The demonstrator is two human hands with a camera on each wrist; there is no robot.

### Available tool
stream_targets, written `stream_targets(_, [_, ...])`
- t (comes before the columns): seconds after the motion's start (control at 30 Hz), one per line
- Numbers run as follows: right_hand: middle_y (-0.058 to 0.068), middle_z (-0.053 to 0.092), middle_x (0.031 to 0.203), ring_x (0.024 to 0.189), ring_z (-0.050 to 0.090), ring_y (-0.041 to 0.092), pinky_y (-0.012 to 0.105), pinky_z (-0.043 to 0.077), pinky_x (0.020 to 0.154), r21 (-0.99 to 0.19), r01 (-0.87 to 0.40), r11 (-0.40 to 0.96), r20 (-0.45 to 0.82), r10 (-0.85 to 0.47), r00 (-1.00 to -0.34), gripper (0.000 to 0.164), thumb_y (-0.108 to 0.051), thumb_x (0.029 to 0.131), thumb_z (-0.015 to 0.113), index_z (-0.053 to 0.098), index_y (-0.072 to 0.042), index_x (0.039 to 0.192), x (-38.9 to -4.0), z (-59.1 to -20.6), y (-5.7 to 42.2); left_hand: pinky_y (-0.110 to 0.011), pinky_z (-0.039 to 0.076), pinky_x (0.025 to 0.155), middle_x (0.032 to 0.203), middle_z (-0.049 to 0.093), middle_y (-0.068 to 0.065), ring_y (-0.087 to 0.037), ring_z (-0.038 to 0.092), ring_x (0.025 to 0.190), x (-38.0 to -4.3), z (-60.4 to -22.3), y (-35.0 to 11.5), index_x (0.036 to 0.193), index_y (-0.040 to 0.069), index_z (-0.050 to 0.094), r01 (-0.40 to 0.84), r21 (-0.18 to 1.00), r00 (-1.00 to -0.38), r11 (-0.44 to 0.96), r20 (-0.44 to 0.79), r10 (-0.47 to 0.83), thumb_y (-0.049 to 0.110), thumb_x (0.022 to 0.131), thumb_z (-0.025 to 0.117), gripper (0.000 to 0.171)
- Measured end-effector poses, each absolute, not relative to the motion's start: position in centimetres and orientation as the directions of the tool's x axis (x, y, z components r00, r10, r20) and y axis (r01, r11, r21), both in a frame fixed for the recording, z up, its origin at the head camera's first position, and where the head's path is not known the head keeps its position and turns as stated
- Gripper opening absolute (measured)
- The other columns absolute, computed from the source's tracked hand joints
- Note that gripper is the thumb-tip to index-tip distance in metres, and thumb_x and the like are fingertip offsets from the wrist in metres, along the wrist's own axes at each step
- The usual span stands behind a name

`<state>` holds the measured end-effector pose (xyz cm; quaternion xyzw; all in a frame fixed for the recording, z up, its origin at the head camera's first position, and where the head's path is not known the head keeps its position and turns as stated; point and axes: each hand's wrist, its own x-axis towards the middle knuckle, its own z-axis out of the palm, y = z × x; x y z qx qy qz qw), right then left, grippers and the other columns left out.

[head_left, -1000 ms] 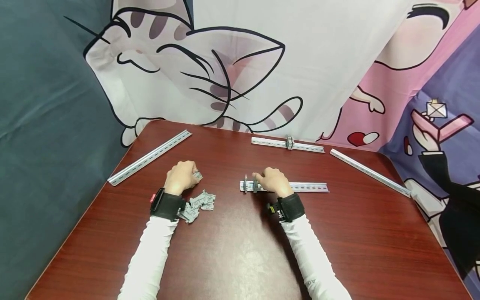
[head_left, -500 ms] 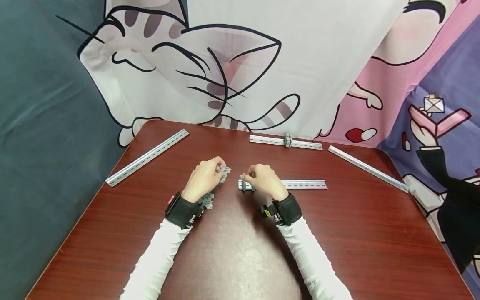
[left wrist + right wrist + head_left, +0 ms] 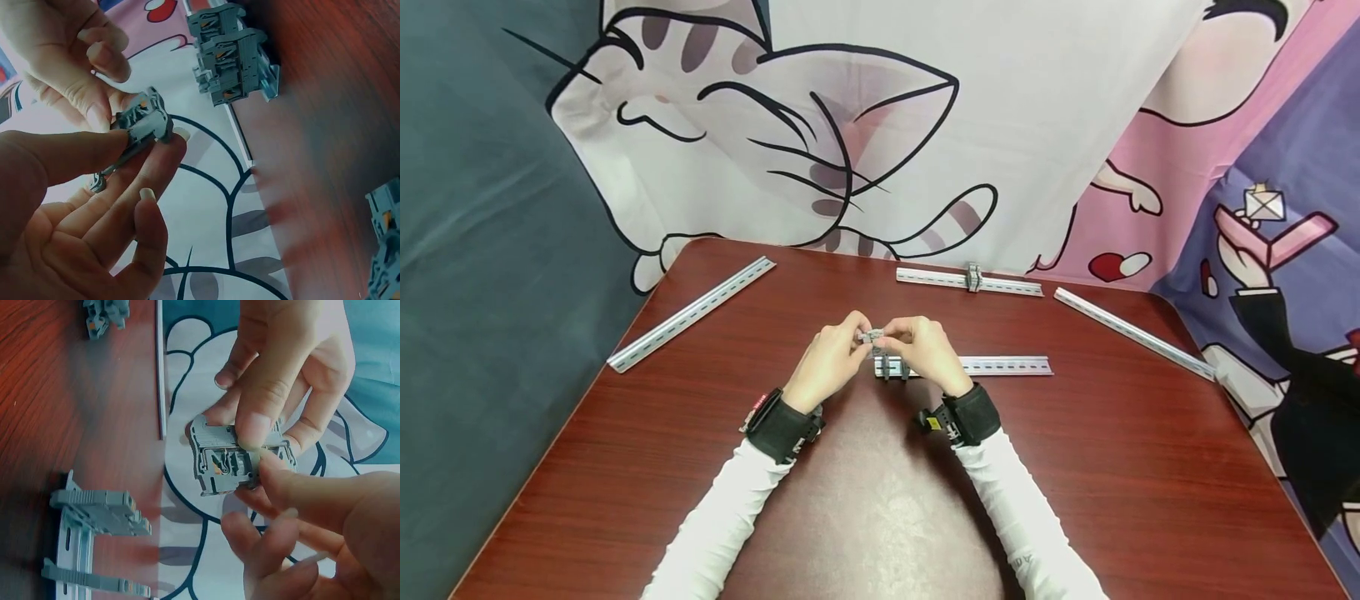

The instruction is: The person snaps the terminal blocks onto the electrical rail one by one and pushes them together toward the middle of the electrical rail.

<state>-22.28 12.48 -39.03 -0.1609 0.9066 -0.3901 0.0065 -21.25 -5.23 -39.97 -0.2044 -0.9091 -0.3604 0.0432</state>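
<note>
In front of me both hands meet over a grey DIN-rail terminal block (image 3: 870, 336). My left hand (image 3: 826, 360) pinches it between thumb and fingers. From the other side, the thumb and finger of my right hand (image 3: 928, 357) also pinch the block, whose open side with an orange part faces the right wrist view. Just below them lies a slotted metal DIN rail (image 3: 1007, 366). Two terminal blocks, one (image 3: 94, 506) beside another (image 3: 94, 578), stand upright on its left end. Loose terminal blocks (image 3: 384, 237) lie on the table, hidden behind my left arm in the head view.
A bare rail (image 3: 691, 314) lies slanted at the left. Along the back edge, another rail (image 3: 925, 277) carries a clipped-on block (image 3: 973, 277). A further rail (image 3: 1135, 333) slants at the right. Printed cloth (image 3: 1037, 100) hangs behind the brown table (image 3: 880, 517).
My left hand has carried the terminal block right from beside the loose pile to my right hand. My right hand has left the blocks on the rail and now pinches the carried block too.
</note>
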Motion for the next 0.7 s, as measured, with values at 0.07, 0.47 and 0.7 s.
stream_targets(0.07, [0.003,0.073,0.086,0.074,0.068,0.014,0.025,0.05,0.064,-0.715,-0.295,0.634,0.118,-0.307,-0.944,0.013,-0.024,0.088,0.07,0.073,-0.011,0.09,-22.3,-38.9,12.7,-0.034,0.052,0.065,0.093,0.071,-0.01,-0.02,0.069,0.082,-21.2,-40.0,-5.1,0.104,0.01,0.053,0.41,0.631,-0.909,0.658,0.223,0.352,0.01,0.092,0.064,0.016])
stream_targets(0.47, [0.005,0.073,0.082,0.071,0.063,0.017,0.031,0.046,0.062,-0.589,-0.142,0.796,0.077,-0.12,-0.99,0.014,-0.023,0.087,0.072,0.073,-0.01,0.083,-22.9,-37.4,17.9,-0.044,0.051,0.079,0.101,0.069,-0.013,-0.031,0.065,0.096,-20.7,-41.1,-4.3,0.109,0.002,0.065,0.472,0.369,-0.869,0.8,0.042,0.493,0.024,0.089,0.067,0.03])
stream_targets(0.7, [0.013,0.073,0.09,0.074,0.065,0.027,0.041,0.05,0.062,-0.384,0.061,0.921,-0.049,0.045,-0.998,0.016,-0.023,0.084,0.071,0.075,-0.008,0.086,-23.2,-37.6,22.7,-0.049,0.042,0.098,0.133,0.058,-0.017,-0.036,0.052,0.121,-20.3,-41.6,-3.9,0.12,-0.001,0.062,0.474,0.34,-0.832,0.812,-0.129,0.54,0.029,0.091,0.065,0.042])
